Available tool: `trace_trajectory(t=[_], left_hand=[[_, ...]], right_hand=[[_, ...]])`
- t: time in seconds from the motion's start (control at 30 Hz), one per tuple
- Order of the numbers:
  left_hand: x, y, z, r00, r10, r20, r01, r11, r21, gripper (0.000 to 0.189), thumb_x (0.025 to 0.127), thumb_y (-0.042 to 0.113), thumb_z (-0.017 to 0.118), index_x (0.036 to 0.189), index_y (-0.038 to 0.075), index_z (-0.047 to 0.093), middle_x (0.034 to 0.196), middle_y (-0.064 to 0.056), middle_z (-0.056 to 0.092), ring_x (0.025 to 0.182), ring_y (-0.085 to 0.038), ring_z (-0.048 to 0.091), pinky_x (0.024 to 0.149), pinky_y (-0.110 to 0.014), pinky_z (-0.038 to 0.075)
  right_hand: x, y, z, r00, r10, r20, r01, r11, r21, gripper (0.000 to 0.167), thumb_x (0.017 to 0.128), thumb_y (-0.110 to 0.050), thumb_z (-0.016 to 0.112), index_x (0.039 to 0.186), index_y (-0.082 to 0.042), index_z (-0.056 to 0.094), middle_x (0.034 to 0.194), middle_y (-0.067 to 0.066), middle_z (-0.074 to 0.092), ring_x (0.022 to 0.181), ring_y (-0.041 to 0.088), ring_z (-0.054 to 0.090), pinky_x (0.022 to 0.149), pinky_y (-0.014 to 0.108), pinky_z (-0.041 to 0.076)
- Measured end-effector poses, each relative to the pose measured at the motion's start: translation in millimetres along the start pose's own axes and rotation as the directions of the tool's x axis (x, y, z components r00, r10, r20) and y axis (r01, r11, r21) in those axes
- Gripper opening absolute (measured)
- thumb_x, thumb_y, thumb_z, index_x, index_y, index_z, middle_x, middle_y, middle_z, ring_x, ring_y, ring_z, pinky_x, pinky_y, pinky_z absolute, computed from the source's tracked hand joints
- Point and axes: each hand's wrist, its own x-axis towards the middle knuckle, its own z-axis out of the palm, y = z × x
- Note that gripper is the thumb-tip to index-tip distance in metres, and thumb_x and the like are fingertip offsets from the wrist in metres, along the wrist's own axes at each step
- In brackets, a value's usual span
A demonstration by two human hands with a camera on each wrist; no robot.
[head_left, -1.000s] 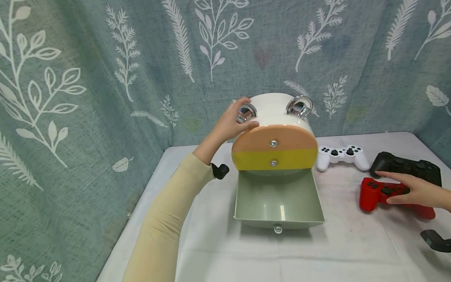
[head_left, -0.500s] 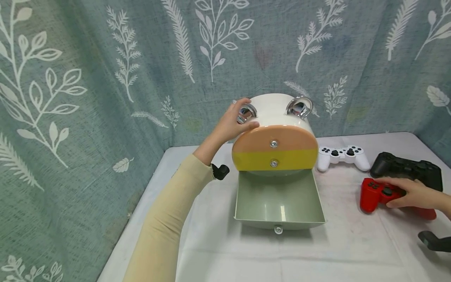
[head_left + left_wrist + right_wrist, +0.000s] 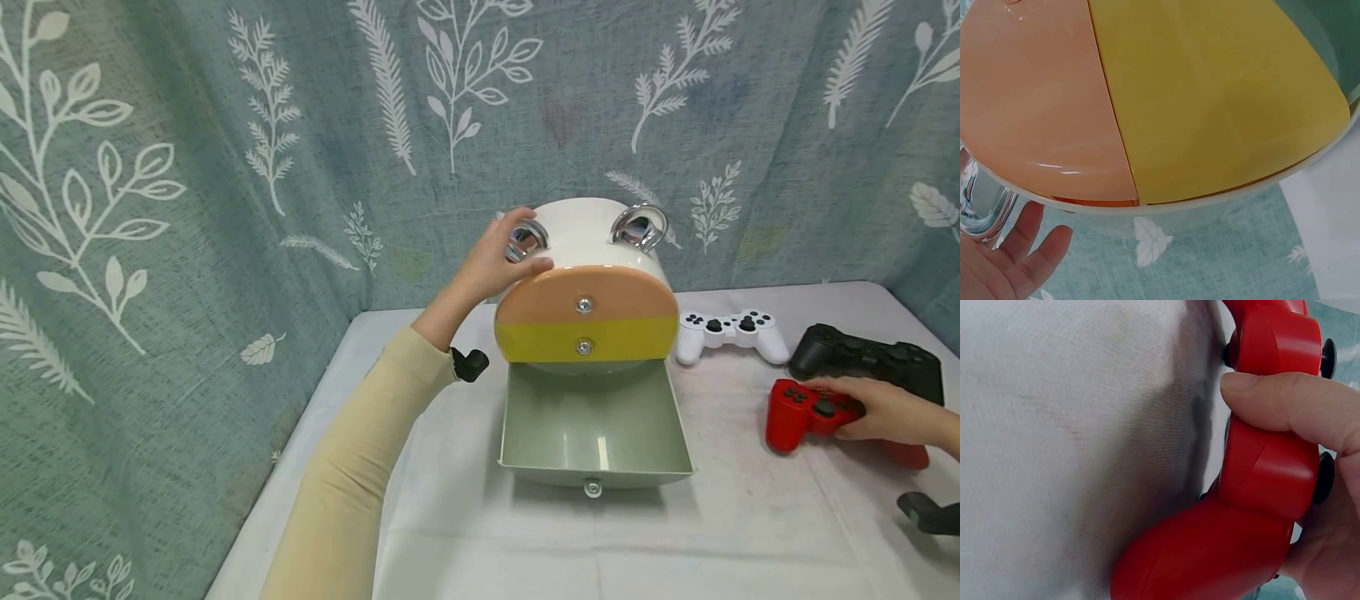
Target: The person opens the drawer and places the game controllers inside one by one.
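Note:
My right hand (image 3: 888, 410) grips a red game controller (image 3: 787, 417) on the right of the table. In the right wrist view the thumb (image 3: 1279, 400) presses along the controller's edge, with the other fingers mostly hidden behind it. At the table's middle stands a small rounded drawer cabinet (image 3: 581, 229) with a white body, an orange front, a yellow front (image 3: 1222, 112) and chrome rings on top. My left hand (image 3: 495, 258) rests on its upper left, thumb and finger spread around the left ring (image 3: 528, 239). The green bottom drawer (image 3: 592, 417) is pulled out, its inside bare.
A white game controller (image 3: 727, 332) lies right of the cabinet. Beyond the red one is a black controller (image 3: 870, 358). A leaf-patterned curtain (image 3: 315, 125) hangs behind and left of the white-covered table (image 3: 525, 542).
My right hand has come down onto the red controller and its fingers have closed around it. The left hand and the cabinet have stayed in place.

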Motion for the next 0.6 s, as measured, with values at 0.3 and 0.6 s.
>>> trace_trajectory(t=[0.3, 0.6], left_hand=[[0.6, -1.0, -0.2, 1.0, -0.007, 0.005, 0.007, 1.0, -0.001, 0.075, 0.08, 0.046, 0.066, 0.141, 0.026, 0.027, 0.132, -0.01, 0.036, 0.1, -0.02, 0.049, 0.077, -0.034, 0.048], [1.1, -0.3, 0.3, 1.0, 0.003, -0.003, -0.003, 1.0, 0.006, 0.074, 0.08, 0.047, 0.065, 0.14, 0.027, 0.027, 0.131, -0.01, 0.037, 0.1, -0.02, 0.05, 0.076, -0.034, 0.048]], right_hand=[[1.8, -11.5, -11.8, 0.996, -0.067, -0.063, 0.067, 0.998, -0.011, 0.07, 0.063, -0.012, 0.081, 0.12, 0.012, 0.047, 0.107, 0.035, 0.053, 0.084, 0.035, 0.055, 0.068, 0.052, 0.05], [6.3, -38.7, -32.8, 0.991, -0.084, -0.107, 0.077, 0.995, -0.065, 0.069, 0.064, -0.009, 0.08, 0.121, 0.012, 0.047, 0.098, 0.027, 0.059, 0.075, 0.023, 0.053, 0.058, 0.038, 0.049]])
